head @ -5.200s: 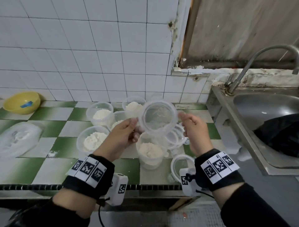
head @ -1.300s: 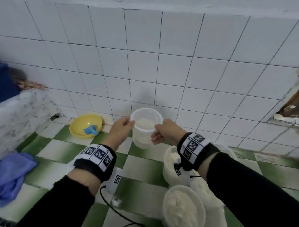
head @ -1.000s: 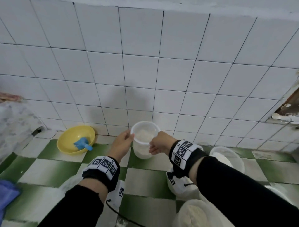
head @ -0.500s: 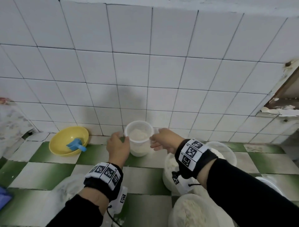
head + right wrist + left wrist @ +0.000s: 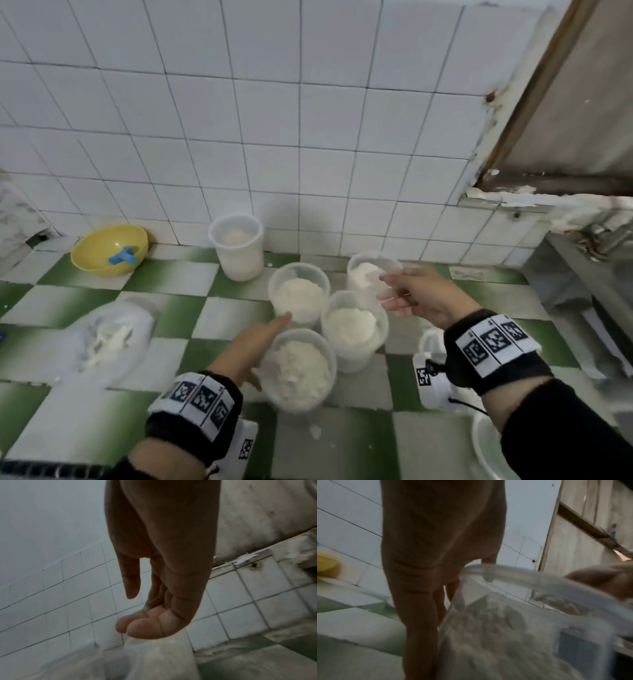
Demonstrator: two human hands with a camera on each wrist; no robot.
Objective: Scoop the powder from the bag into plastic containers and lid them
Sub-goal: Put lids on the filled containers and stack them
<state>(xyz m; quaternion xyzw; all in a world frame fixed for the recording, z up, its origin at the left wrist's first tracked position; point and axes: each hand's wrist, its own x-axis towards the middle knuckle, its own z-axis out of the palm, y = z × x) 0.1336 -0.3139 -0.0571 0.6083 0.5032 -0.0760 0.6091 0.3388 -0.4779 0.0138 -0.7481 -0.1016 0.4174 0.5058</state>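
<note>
Container (image 5: 236, 246) now released; right hand (image 5: 161, 555) empty.

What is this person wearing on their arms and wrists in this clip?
Both arms are in black long sleeves, bare from the wrist down. The left hand and right hand wear no gloves. Each wrist carries a black band topped with a white strip of three square black-and-white fiducial markers. A white camera box with its own marker hangs under each wrist, with a thin black cable.

Green-and-white checked counter (image 5: 178, 281). Yellow bowl (image 5: 109, 249) at back edge, left; lidded tub (image 5: 237, 247) beside it. Four open powder tubs (image 5: 298, 301) mid-counter. Plastic bag (image 5: 106, 337) left.
</note>
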